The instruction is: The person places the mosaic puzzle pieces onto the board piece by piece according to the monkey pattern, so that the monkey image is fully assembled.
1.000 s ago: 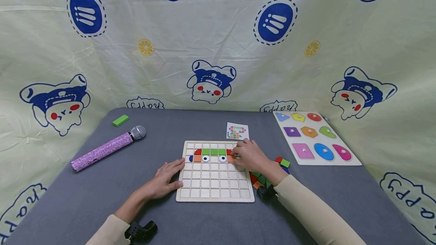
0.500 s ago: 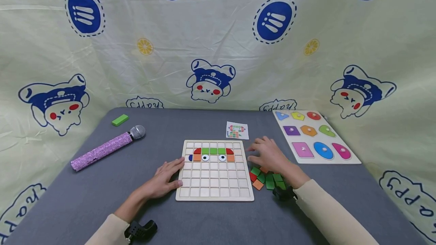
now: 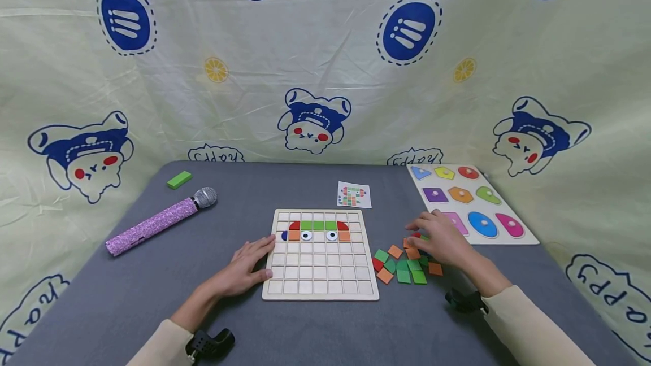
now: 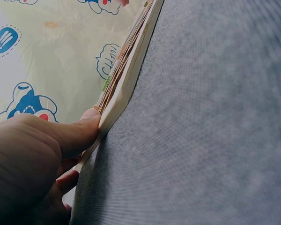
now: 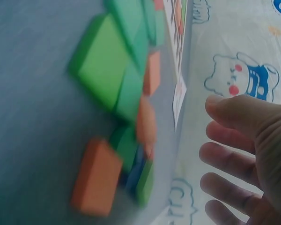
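A wooden grid board (image 3: 312, 264) lies on the table with red, green, orange and blue pieces and two eye tiles (image 3: 331, 236) in its upper rows. My left hand (image 3: 243, 271) rests at its left side, fingers straight along the edge. In the left wrist view the thumb (image 4: 79, 133) touches the board's edge. Over the far right part of a loose heap of coloured pieces (image 3: 403, 273) hovers my right hand (image 3: 445, 244), covering some of them. The right wrist view shows its fingers (image 5: 232, 161) loosely bent, holding nothing, apart from the pieces.
Behind the board lies a small picture card (image 3: 354, 194). A shape puzzle board (image 3: 480, 208) with knobbed pieces stands at the back right. On the left are a glittery purple microphone (image 3: 163, 220) and a green block (image 3: 179, 179). A patterned curtain hangs behind.
My right hand has left the board's upper right cells, where an orange piece now shows, and moved right over the loose pieces. My left hand stays at the board's edge.
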Demonstrator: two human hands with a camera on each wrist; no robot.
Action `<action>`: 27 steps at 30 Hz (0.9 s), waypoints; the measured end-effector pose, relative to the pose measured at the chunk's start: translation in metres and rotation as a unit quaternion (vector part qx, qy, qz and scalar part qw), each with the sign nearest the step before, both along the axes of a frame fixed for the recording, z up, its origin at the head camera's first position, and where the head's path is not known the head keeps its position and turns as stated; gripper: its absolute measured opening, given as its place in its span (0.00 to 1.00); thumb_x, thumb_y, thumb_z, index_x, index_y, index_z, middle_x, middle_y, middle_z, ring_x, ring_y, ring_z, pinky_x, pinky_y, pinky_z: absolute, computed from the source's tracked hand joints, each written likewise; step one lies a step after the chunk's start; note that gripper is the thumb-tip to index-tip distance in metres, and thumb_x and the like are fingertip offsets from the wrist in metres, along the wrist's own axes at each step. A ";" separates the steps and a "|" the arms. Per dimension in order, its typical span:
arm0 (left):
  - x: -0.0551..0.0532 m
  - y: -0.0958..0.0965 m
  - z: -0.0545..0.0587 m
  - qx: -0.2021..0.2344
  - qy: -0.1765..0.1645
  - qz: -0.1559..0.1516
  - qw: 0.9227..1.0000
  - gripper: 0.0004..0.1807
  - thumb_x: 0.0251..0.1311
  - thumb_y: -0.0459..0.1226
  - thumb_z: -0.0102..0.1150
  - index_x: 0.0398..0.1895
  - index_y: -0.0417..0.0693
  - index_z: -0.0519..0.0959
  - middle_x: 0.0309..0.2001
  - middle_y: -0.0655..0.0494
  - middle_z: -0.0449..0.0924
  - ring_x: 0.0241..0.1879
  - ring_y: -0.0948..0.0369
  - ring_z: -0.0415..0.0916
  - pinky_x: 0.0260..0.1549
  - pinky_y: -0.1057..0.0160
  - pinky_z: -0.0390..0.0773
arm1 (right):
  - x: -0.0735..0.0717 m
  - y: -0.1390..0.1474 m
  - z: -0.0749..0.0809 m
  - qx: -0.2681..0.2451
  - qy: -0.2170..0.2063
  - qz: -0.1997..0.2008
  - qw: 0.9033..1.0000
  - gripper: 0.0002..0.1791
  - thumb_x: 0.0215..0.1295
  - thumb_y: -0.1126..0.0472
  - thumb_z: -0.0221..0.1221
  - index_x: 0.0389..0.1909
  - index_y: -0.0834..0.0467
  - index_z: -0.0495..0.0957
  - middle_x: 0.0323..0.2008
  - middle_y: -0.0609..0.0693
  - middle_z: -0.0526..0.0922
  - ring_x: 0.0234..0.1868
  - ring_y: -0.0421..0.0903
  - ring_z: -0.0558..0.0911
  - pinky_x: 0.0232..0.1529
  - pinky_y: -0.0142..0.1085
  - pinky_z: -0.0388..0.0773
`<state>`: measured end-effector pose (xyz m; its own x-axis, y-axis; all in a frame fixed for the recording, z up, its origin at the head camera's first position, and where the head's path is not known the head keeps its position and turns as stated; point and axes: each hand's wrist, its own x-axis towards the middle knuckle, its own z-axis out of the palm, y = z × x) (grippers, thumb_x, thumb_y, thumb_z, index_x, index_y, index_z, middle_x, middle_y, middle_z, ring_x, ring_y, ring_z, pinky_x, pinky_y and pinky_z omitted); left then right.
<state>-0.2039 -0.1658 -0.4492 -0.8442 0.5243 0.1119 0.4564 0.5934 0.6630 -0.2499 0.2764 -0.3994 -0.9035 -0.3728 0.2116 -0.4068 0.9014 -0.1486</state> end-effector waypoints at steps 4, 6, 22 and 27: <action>0.000 0.000 0.000 0.001 -0.001 0.001 1.000 0.34 0.63 0.37 0.55 0.69 0.33 0.57 0.73 0.39 0.52 0.72 0.39 0.46 0.67 0.35 0.38 | 0.005 0.015 -0.003 -0.005 -0.003 -0.009 1.000 0.13 0.54 0.54 0.67 0.39 0.55 0.84 0.37 0.50 0.81 0.41 0.48 0.72 0.39 0.42 0.71; 0.000 0.000 0.000 0.001 0.000 0.001 1.000 0.34 0.63 0.37 0.55 0.69 0.33 0.57 0.73 0.39 0.52 0.72 0.39 0.46 0.67 0.35 0.38 | 0.007 0.021 -0.005 -0.006 -0.007 -0.009 1.000 0.12 0.53 0.55 0.68 0.38 0.55 0.84 0.36 0.49 0.81 0.40 0.48 0.72 0.38 0.40 0.69; 0.000 0.000 -0.001 -0.002 -0.001 0.002 1.000 0.34 0.64 0.38 0.54 0.69 0.33 0.57 0.73 0.40 0.52 0.72 0.38 0.46 0.66 0.34 0.39 | 0.020 0.048 -0.019 -0.004 -0.055 -0.028 0.998 0.12 0.52 0.53 0.68 0.37 0.53 0.84 0.38 0.51 0.82 0.42 0.48 0.71 0.38 0.40 0.66; 0.000 0.000 -0.001 -0.002 -0.001 0.002 1.000 0.34 0.64 0.39 0.54 0.70 0.33 0.57 0.73 0.40 0.52 0.72 0.38 0.46 0.66 0.34 0.39 | 0.018 0.047 -0.020 -0.002 -0.055 -0.030 0.998 0.13 0.53 0.53 0.67 0.39 0.54 0.84 0.40 0.53 0.82 0.43 0.50 0.72 0.41 0.45 0.68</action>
